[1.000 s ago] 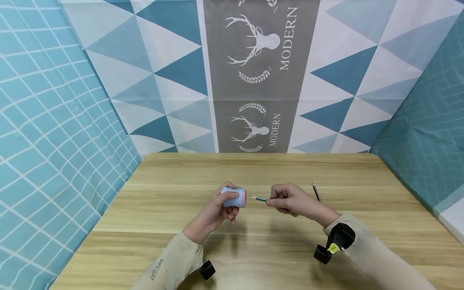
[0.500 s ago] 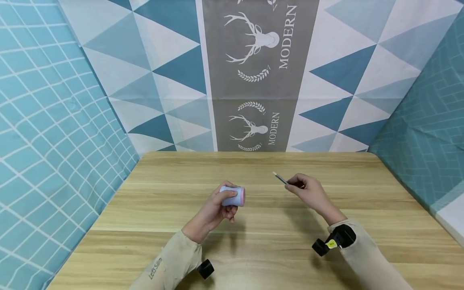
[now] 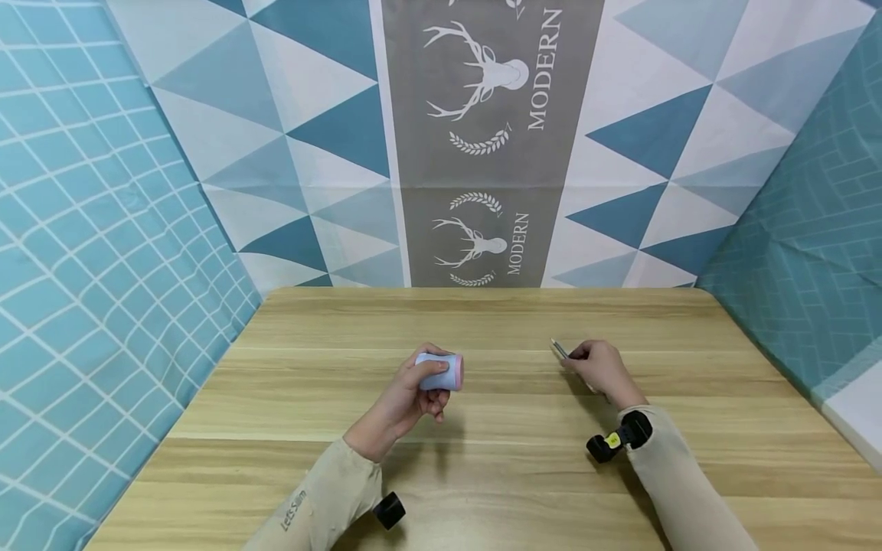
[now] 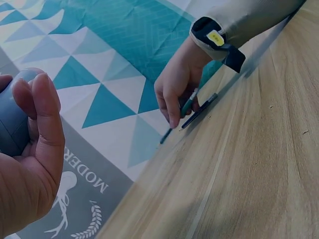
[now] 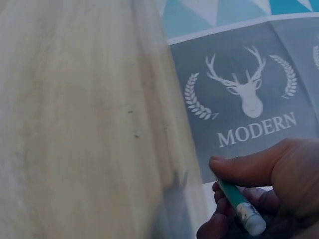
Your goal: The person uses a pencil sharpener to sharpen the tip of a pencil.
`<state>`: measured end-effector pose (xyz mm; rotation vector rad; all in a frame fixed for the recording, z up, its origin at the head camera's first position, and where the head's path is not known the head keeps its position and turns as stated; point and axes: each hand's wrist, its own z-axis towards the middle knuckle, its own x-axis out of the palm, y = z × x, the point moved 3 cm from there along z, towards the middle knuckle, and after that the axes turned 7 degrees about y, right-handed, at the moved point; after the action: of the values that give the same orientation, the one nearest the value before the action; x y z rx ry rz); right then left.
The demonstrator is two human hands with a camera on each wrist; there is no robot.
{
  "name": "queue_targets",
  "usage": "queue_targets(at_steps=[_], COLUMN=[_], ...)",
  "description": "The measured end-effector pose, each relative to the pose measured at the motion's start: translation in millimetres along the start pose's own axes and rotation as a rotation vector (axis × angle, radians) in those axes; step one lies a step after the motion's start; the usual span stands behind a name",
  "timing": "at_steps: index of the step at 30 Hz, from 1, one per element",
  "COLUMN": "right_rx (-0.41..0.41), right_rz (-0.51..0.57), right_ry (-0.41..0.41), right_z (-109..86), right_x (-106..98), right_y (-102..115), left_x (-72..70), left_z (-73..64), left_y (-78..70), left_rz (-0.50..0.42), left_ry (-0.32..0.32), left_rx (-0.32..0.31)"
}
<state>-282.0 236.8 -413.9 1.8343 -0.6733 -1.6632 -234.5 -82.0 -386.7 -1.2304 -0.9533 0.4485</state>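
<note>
My left hand [image 3: 408, 394] grips a pencil sharpener [image 3: 437, 372], a small light-blue cylinder whose pink end faces right. Part of its rounded blue body [image 4: 12, 117] shows at the left edge of the left wrist view, between thumb and fingers. Farther right and low over the table, my right hand [image 3: 601, 370] pinches a green pencil [image 3: 560, 349] pointing away and to the left. Its white eraser end [image 5: 255, 224] sticks out toward the right wrist camera. Beside that hand lies a second, dark pencil [image 4: 199, 110], seen in the left wrist view; the hand hides it in the head view.
A wooden table [image 3: 482, 474] spreads under both hands. Behind it hangs a cloth [image 3: 475, 153] printed with triangles and deer heads. Blue tiled cloth [image 3: 117, 229] borders the left side. A white surface [image 3: 854, 413] shows at the right edge.
My right hand has drawn the pencil away from the sharpener, going right and then lower to the table where the dark pencil lies. My left hand keeps its hold almost unmoved.
</note>
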Motion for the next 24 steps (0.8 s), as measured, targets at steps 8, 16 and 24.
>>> queue_targets(at_steps=[8, 16, 24], right_rx=[0.003, -0.028, 0.022], right_rz=[-0.091, -0.207, -0.15], right_ry=[0.04, 0.022, 0.052], right_z=[4.8, 5.2, 4.1], right_x=[12, 11, 10], right_y=[-3, 3, 1], left_x=[0.1, -0.8, -0.5], left_z=[0.3, 0.3, 0.4], left_y=[0.1, 0.6, -0.1], left_rz=[0.002, 0.01, -0.022], left_ry=[-0.005, 0.009, 0.016], left_rx=[-0.002, -0.009, -0.034])
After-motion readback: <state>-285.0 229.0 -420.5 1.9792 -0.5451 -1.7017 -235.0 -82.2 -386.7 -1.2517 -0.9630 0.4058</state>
